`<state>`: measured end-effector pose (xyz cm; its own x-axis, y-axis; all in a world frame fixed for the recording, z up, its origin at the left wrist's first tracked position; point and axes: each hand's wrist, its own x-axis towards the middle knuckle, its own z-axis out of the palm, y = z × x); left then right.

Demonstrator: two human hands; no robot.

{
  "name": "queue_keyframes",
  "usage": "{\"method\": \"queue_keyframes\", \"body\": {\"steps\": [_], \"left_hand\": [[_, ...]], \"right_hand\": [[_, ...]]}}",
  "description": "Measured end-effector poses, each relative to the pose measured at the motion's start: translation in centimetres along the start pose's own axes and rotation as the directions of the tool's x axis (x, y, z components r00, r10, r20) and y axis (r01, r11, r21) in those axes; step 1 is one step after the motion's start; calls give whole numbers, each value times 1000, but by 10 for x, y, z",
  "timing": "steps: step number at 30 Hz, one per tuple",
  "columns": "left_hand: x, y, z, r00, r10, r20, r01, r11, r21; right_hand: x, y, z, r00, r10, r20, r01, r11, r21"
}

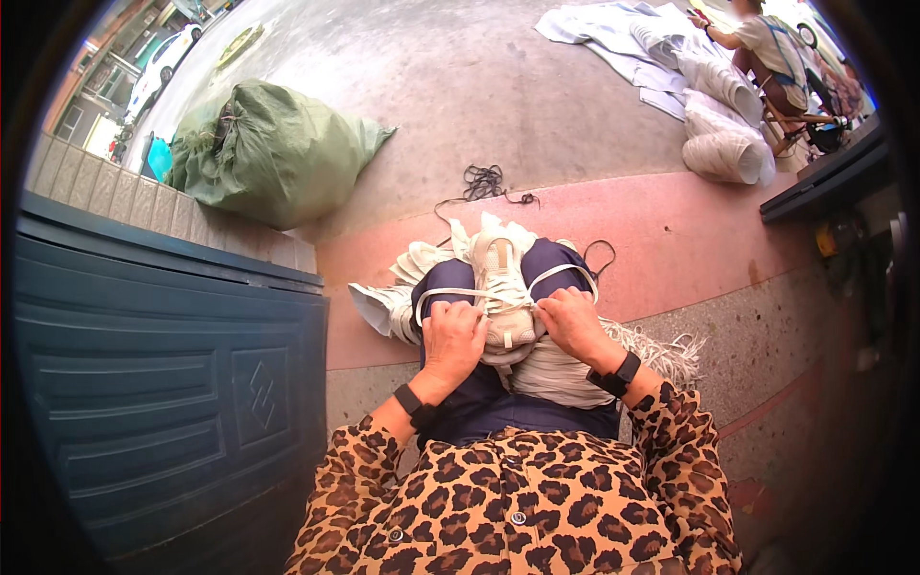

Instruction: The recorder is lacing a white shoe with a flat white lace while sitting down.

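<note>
Outdoor pavement [537, 96] of grey concrete is seen, bordered nearer the person by a band of red paving [690, 240] and speckled stone. A dark blue panelled door or gate [163, 383] is set at the left edge of the view. A large green sack [268, 153], bulging and knotted, is laid on the concrete beyond the gate. White sheets and rolled white material [719, 144] are spread at the upper right, where another person [771, 48] is seated at work. A tangle of dark cord [484, 180] is left on the ground ahead of the knees.

A leopard-print shirt [517, 498] and dark blue trousers [479, 402] are worn by the person, with a black band at each wrist. A stack of white shoe uppers [393, 307] is heaped beside the left knee, and a bundle of white laces [661, 347] is laid beside the right thigh.

A white sports shoe [503, 287] is held on the lap between the knees. Its long axis is run away from the body, toe pointed forward toward the concrete, opening toward the person, top side up. A white lace [450, 292] is drawn out sideways from it in both directions.

The left hand [452, 337] is closed in a narrow grip on the lace at the shoe's left side. The right hand [573, 326] is closed likewise, the lace pinched at the shoe's right side.
</note>
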<state>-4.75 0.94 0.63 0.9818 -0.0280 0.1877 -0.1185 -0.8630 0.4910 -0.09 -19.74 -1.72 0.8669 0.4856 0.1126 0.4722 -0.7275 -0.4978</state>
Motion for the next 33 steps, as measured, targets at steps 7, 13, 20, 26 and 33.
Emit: {"method": "queue_keyframes", "body": {"steps": [7,13,20,26,33], "left_hand": [[39,24,17,962,108,251,-153,974,165],[52,-1,13,981,193,27,-193,942,274],[83,10,14,893,-29,449,277,822,-498],[106,36,31,786,260,561,-9,912,-410],[95,13,8,806,241,540,-338,937,85]], "right_hand": [[5,1,4,996,85,-19,-75,943,325],[7,0,-5,948,-318,-27,317,948,-39],[9,-17,-18,862,-490,-130,456,862,-222],[35,-73,-141,625,-80,-776,600,685,413],[40,-45,-183,606,561,-563,355,442,823]]}}
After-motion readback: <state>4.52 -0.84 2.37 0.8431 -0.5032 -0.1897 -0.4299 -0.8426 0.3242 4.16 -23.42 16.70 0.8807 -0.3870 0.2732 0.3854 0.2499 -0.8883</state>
